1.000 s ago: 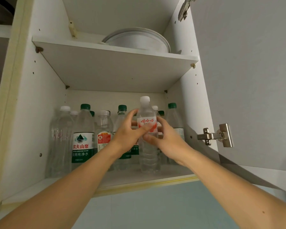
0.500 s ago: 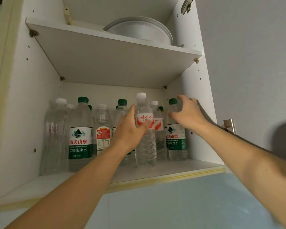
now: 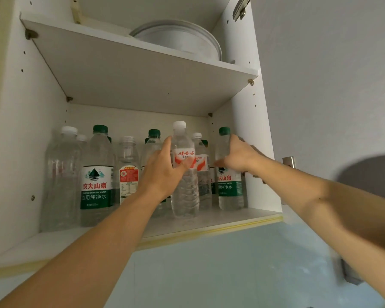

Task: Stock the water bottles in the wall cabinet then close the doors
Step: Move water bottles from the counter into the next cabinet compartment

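Water bottles stand upright in rows on the lower shelf [image 3: 220,221] of the open wall cabinet [image 3: 242,121]. Left hand [image 3: 162,172] grips the near white-capped bottle with a red label [image 3: 184,174], which stands on the shelf. Right hand [image 3: 238,155] curls around the green-capped bottle [image 3: 228,187] at the far right. White round dishes [image 3: 182,41] sit on the upper shelf.
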Tool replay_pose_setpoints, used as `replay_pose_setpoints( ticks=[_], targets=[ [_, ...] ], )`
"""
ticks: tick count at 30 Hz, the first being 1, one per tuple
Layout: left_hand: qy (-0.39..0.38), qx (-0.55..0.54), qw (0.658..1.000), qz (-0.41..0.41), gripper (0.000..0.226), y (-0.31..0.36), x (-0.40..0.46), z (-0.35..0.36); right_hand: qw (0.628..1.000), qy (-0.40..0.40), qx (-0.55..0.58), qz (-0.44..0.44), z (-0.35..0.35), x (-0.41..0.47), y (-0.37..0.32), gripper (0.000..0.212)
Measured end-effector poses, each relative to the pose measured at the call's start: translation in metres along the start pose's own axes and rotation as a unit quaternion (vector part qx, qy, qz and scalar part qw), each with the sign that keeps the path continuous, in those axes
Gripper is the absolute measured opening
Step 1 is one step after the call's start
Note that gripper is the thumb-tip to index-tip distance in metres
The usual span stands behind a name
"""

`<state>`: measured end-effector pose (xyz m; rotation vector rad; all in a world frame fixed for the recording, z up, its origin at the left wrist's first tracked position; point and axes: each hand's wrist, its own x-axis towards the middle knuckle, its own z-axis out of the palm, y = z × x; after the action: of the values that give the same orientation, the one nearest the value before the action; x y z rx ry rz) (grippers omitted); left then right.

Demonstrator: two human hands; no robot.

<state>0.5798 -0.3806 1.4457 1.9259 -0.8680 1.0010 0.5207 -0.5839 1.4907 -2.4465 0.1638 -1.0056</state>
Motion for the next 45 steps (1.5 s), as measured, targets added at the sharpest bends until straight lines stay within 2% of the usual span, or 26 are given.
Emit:
replay_pose_setpoints(
  ticks=[8, 16, 18, 20, 22, 23, 26, 27, 29, 31, 32, 34, 36, 40, 45],
  targets=[
    [-0.015, -0.023, 1.000, -0.011, 0.075, 0.006, -0.003, -0.002, 0.999, -0.003, -0.043, 0.006, -0.032, -0.030, -0.004, 0.093],
    [-0.023, -0.027, 0.999, -0.013, 0.075, 0.010, -0.007, -0.006, 0.999, 0.004, -0.043, 0.014, -0.045, -0.046, -0.007, 0.077],
    [-0.024, -0.023, 0.999, -0.013, 0.076, 0.009, -0.007, -0.006, 0.996, 0.038, -0.076, -0.004, -0.043, -0.049, -0.012, 0.086],
    [-0.024, -0.024, 0.999, -0.013, 0.076, 0.009, -0.006, -0.006, 0.986, 0.125, -0.103, -0.037, -0.041, -0.053, -0.018, 0.091],
    [-0.026, -0.022, 0.999, -0.015, 0.076, 0.008, -0.005, -0.004, 0.965, 0.219, -0.096, -0.104, -0.035, -0.057, -0.026, 0.079],
    [-0.028, -0.020, 0.999, -0.016, 0.076, 0.008, -0.005, -0.004, 0.957, 0.240, -0.075, -0.144, -0.031, -0.059, -0.030, 0.069],
    [-0.028, -0.013, 0.999, -0.015, 0.081, 0.007, -0.004, -0.001, 0.953, 0.205, -0.047, -0.219, -0.013, -0.060, -0.037, 0.049],
    [-0.026, -0.009, 1.000, -0.015, 0.083, 0.007, -0.004, -0.001, 0.951, 0.201, -0.057, -0.226, -0.007, -0.060, -0.036, 0.048],
    [-0.019, 0.002, 1.000, -0.016, 0.085, 0.006, -0.005, -0.001, 0.940, 0.248, -0.082, -0.220, -0.002, -0.057, -0.031, 0.052],
    [-0.019, 0.002, 1.000, -0.016, 0.084, 0.004, -0.005, -0.001, 0.936, 0.294, -0.098, -0.167, 0.001, -0.056, -0.021, 0.067],
    [-0.020, 0.002, 1.000, -0.014, 0.083, 0.003, -0.004, -0.001, 0.943, 0.291, -0.102, -0.128, 0.003, -0.056, -0.014, 0.077],
    [-0.020, 0.004, 1.000, -0.010, 0.082, 0.002, -0.003, -0.001, 0.966, 0.236, -0.089, -0.056, 0.007, -0.057, -0.002, 0.096],
    [-0.021, 0.006, 1.000, -0.009, 0.082, 0.002, -0.002, 0.000, 0.980, 0.187, -0.065, -0.029, 0.014, -0.056, 0.005, 0.106],
    [-0.012, 0.012, 1.000, -0.001, 0.082, 0.000, -0.001, 0.002, 0.983, 0.173, -0.043, -0.037, 0.017, -0.048, 0.009, 0.108],
    [-0.005, 0.018, 1.000, -0.002, 0.084, -0.001, -0.003, 0.001, 0.993, 0.106, -0.049, -0.009, 0.015, -0.032, 0.011, 0.117]
  ],
)
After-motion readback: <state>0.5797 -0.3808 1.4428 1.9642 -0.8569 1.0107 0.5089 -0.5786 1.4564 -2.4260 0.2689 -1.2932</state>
